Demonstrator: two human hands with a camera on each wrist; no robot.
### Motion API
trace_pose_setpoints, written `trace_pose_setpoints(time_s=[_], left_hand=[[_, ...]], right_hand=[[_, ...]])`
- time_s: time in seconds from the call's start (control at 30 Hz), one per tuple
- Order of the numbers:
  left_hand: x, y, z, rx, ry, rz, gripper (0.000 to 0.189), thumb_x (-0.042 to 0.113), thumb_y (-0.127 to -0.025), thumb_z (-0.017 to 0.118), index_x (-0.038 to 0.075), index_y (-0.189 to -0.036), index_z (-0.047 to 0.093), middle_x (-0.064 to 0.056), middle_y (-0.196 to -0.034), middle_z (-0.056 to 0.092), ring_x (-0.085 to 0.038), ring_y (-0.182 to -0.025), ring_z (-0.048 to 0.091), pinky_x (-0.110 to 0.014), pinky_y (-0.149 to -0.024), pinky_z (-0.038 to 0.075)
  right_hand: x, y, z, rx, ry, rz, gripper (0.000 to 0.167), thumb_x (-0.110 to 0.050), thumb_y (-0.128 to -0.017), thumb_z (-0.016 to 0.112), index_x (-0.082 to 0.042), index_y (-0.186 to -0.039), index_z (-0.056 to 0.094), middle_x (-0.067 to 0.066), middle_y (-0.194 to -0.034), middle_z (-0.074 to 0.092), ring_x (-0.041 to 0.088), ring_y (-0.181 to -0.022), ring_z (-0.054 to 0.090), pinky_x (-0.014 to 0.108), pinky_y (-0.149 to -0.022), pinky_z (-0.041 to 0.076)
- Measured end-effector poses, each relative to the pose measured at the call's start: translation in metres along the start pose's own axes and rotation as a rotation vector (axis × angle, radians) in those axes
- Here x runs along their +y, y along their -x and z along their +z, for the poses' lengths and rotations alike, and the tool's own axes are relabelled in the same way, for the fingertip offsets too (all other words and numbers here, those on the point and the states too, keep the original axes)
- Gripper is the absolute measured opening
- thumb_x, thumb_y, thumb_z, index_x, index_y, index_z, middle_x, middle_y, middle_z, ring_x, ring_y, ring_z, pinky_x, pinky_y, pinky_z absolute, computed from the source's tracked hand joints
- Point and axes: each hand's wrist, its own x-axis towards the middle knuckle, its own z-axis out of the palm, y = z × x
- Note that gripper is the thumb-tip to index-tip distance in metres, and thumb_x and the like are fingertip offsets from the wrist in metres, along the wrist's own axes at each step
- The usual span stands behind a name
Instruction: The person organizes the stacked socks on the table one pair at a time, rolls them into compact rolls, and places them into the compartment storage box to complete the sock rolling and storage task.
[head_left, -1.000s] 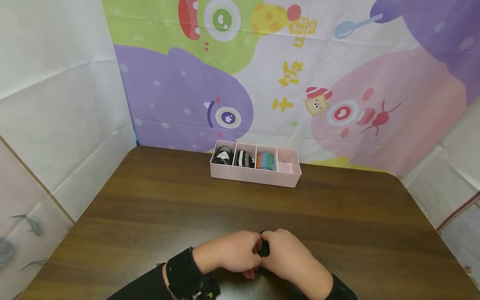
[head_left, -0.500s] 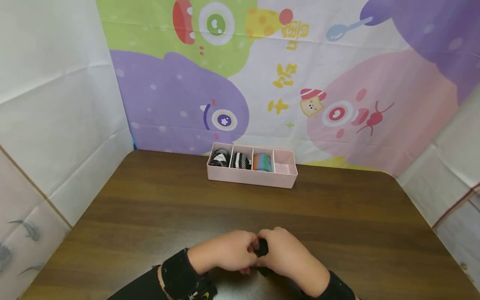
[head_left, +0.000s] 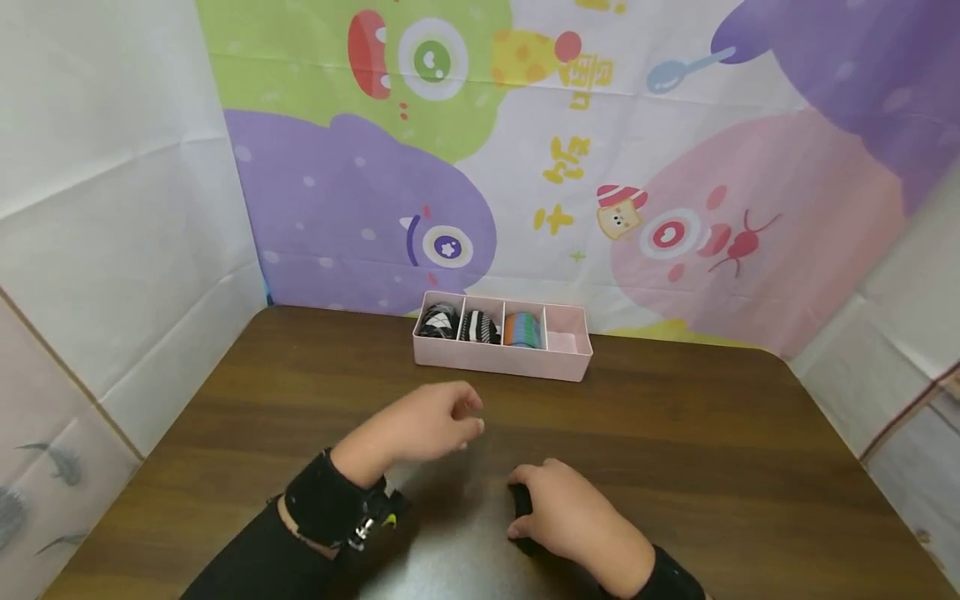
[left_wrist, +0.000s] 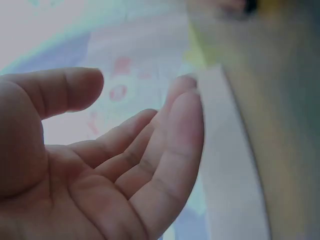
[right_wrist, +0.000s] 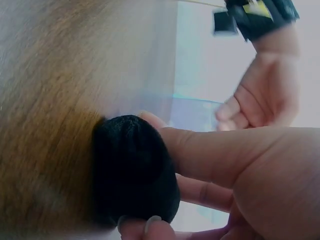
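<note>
A rolled black sock (right_wrist: 132,170) rests against the wooden table in the right wrist view. My right hand (head_left: 570,517) holds it with thumb and fingers around its sides; in the head view only a dark strip of the sock (head_left: 522,500) shows. My left hand (head_left: 423,425) is raised over the table to the left, holding nothing. In the left wrist view the left hand's fingers (left_wrist: 182,135) are loosely bent and the thumb stands apart from them.
A pink divided box (head_left: 498,360) stands at the table's back edge. Three compartments hold rolled socks: a black-and-white one (head_left: 438,321), a striped one (head_left: 480,327) and a multicoloured one (head_left: 522,330). Its rightmost compartment shows a bare floor. A cartoon-printed cloth (head_left: 525,167) hangs behind.
My left hand has let go of the black sock and moved up and left, away from it. The right hand stays about where it was, still holding the sock.
</note>
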Motion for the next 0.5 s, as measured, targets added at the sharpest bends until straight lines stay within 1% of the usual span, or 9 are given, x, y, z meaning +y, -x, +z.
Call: trace_pose_setpoints(time_s=[0.03,0.1,0.17,0.23,0.27,0.33,0.4,0.43,0.5], left_hand=[[-0.001,-0.004,-0.01,0.027,-0.003,-0.009,0.033,0.023,-0.102,0.063,0.003,-0.128,0.061,-0.003,-0.093,0.069,-0.015,-0.079,0.066,-0.039,-0.073,0.053],[-0.005,-0.013,-0.03,0.089,-0.049,-0.011,0.033,0.024,-0.103,0.059,0.003,-0.129,0.061,-0.006,-0.1,0.069,-0.018,-0.086,0.066,-0.04,-0.077,0.053],[-0.01,-0.025,-0.047,0.172,-0.124,0.021,0.033,0.023,-0.104,0.055,0.003,-0.129,0.063,-0.009,-0.109,0.068,-0.021,-0.093,0.064,-0.042,-0.083,0.052],[-0.016,-0.037,-0.06,0.274,-0.207,0.055,0.032,0.021,-0.104,0.052,0.005,-0.128,0.065,-0.01,-0.115,0.064,-0.024,-0.098,0.06,-0.043,-0.088,0.05],[-0.019,-0.043,-0.065,0.328,-0.235,0.069,0.031,0.02,-0.104,0.05,0.006,-0.127,0.066,-0.011,-0.118,0.063,-0.025,-0.101,0.058,-0.044,-0.09,0.048],[-0.026,-0.055,-0.072,0.409,-0.266,0.095,0.031,0.017,-0.105,0.048,0.006,-0.127,0.066,-0.012,-0.121,0.059,-0.027,-0.102,0.055,-0.046,-0.092,0.047],[-0.033,-0.066,-0.077,0.449,-0.296,0.094,0.031,0.018,-0.106,0.048,0.008,-0.13,0.065,-0.011,-0.123,0.057,-0.028,-0.103,0.055,-0.046,-0.093,0.047],[-0.037,-0.071,-0.077,0.456,-0.309,0.087,0.032,0.019,-0.107,0.048,0.009,-0.132,0.063,-0.011,-0.124,0.056,-0.028,-0.105,0.055,-0.047,-0.093,0.047],[-0.044,-0.08,-0.076,0.448,-0.348,0.058,0.035,0.021,-0.108,0.047,0.009,-0.138,0.06,-0.013,-0.127,0.056,-0.03,-0.111,0.056,-0.049,-0.097,0.046]], right_hand=[[0.0,-0.001,0.0,-0.001,0.004,0.0,0.056,-0.032,-0.078,0.092,-0.009,-0.124,0.071,0.01,-0.11,0.068,0.027,-0.1,0.064,0.05,-0.087,0.054],[-0.001,-0.002,0.0,-0.006,0.003,0.003,0.055,-0.032,-0.078,0.091,-0.009,-0.124,0.071,0.01,-0.111,0.068,0.028,-0.1,0.064,0.05,-0.088,0.054],[-0.002,-0.002,0.0,-0.01,0.003,0.006,0.055,-0.032,-0.078,0.091,-0.01,-0.125,0.071,0.011,-0.113,0.068,0.028,-0.102,0.063,0.05,-0.089,0.053],[-0.001,-0.002,0.001,-0.006,0.009,0.004,0.056,-0.032,-0.078,0.091,-0.01,-0.125,0.071,0.01,-0.113,0.067,0.028,-0.102,0.063,0.049,-0.089,0.053],[-0.001,-0.002,0.001,-0.003,0.012,0.0,0.055,-0.032,-0.078,0.091,-0.01,-0.124,0.071,0.01,-0.113,0.067,0.027,-0.101,0.063,0.049,-0.089,0.053],[-0.001,-0.001,0.001,0.003,0.027,-0.004,0.055,-0.033,-0.078,0.091,-0.01,-0.124,0.071,0.009,-0.113,0.068,0.026,-0.101,0.063,0.048,-0.088,0.053],[-0.001,-0.001,0.001,0.005,0.04,-0.004,0.055,-0.034,-0.078,0.091,-0.011,-0.124,0.072,0.009,-0.112,0.067,0.025,-0.099,0.062,0.047,-0.087,0.054],[0.0,-0.001,0.001,0.003,0.048,-0.003,0.055,-0.034,-0.078,0.091,-0.012,-0.124,0.072,0.009,-0.112,0.067,0.024,-0.099,0.063,0.046,-0.087,0.054],[0.001,-0.001,0.001,-0.006,0.054,0.005,0.055,-0.035,-0.078,0.091,-0.013,-0.124,0.072,0.008,-0.112,0.067,0.024,-0.098,0.063,0.045,-0.086,0.054]])
